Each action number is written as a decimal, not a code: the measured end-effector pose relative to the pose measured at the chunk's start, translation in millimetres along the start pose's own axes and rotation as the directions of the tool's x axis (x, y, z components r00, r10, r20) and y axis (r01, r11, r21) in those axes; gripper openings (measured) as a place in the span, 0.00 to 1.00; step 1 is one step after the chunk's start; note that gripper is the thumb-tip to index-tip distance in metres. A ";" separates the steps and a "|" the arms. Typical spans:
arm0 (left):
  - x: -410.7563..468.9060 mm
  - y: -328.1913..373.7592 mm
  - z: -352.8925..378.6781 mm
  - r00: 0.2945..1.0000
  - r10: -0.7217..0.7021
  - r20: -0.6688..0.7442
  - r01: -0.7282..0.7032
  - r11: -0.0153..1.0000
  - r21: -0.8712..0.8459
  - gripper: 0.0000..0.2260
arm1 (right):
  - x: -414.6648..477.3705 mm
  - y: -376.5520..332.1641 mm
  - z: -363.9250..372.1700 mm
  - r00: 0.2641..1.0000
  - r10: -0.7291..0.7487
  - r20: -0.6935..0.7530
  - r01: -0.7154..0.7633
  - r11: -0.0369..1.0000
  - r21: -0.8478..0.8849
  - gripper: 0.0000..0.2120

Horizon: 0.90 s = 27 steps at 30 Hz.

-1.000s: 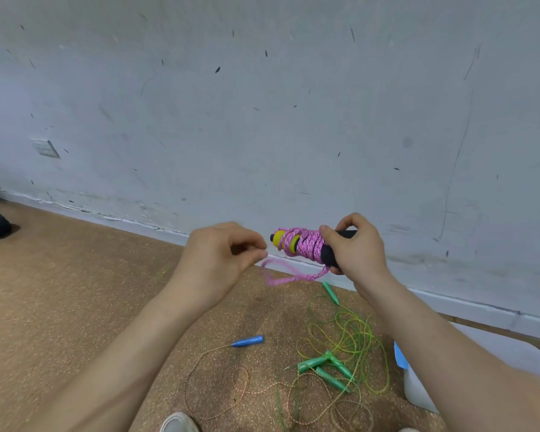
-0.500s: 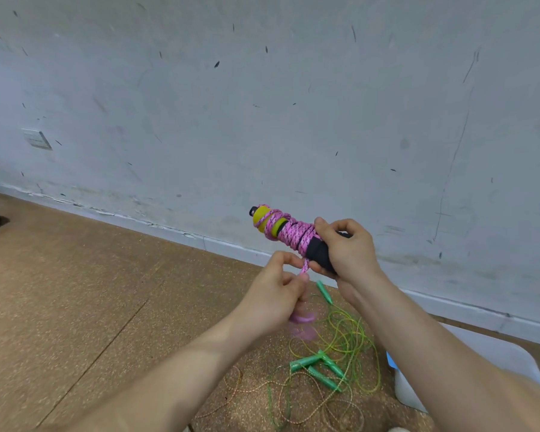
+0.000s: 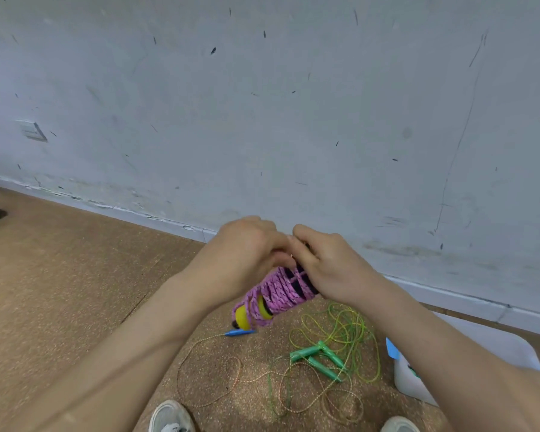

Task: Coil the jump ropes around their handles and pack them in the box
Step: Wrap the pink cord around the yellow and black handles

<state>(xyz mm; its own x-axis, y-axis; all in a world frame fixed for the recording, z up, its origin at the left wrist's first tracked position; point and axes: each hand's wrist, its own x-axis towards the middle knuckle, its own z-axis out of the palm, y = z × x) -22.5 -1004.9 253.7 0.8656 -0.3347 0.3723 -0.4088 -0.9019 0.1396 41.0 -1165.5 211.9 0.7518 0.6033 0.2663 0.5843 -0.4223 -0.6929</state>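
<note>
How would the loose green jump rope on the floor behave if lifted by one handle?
Probably floppy: the green jump rope lies in slack loops, so it would trail. It may drag the speckled rope tangled across it.

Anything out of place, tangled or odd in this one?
Two ropes lie loose and tangled together on the floor: the green rope and the blue-handled rope. The pink rope is wound unevenly, strands crossing.

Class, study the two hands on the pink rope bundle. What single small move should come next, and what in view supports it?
Probably tuck the free end under a wrap. The pink rope is already wound round its handles, no loose tail shows, and the left hand and right hand both hold its upper end.
</note>
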 end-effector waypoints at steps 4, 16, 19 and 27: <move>-2.3 -12.1 -1.2 0.992 -0.116 0.048 0.122 0.982 -0.144 0.14 | -1.2 -11.9 -13.0 0.991 0.026 0.132 -0.065 0.953 0.295 0.20; -4.9 -2.0 -8.1 0.841 -0.472 0.265 0.464 0.376 -0.802 0.08 | -5.9 -14.3 -46.5 0.985 0.101 0.140 -0.148 0.909 0.389 0.16; -8.7 0.2 -21.8 0.906 -0.363 0.220 0.421 0.713 -0.561 0.08 | -0.1 -2.6 -49.8 0.960 0.265 -0.093 -0.203 0.885 0.420 0.14; -30.7 -25.9 -41.1 0.880 -0.387 0.276 0.428 0.898 -0.104 0.12 | 7.4 10.4 -45.8 0.778 0.628 -0.006 -0.286 0.363 0.887 0.12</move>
<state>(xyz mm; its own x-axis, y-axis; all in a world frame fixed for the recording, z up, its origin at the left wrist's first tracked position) -50.3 -960.0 276.4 0.9996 -0.0205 0.0197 -0.0265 -0.9245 0.3802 66.7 -1196.3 237.3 0.9539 0.1996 -0.2242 -0.2740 0.2736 -0.9220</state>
